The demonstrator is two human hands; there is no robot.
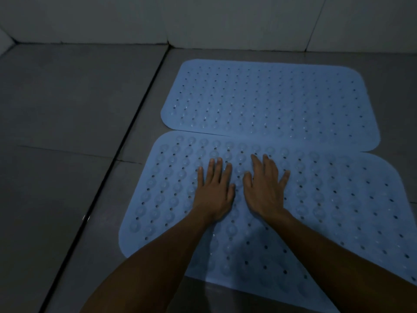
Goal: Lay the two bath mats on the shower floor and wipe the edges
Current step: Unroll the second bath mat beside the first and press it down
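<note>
Two light blue rubber bath mats with holes and round suction bumps lie flat on the grey tiled floor. The far mat [270,100] sits close to the back wall. The near mat [338,199] lies in front of it, and its far edge slightly overlaps the far mat's near edge. My left hand [214,190] rests palm down on the near mat with fingers spread. Just to its right, my right hand [266,188] also presses flat on that mat. Neither hand holds anything.
A dark groove [126,141] runs diagonally across the floor left of the mats. Pale wall tiles [225,19] stand along the back. Bare grey floor tiles [56,98] fill the left side. The scene is dim.
</note>
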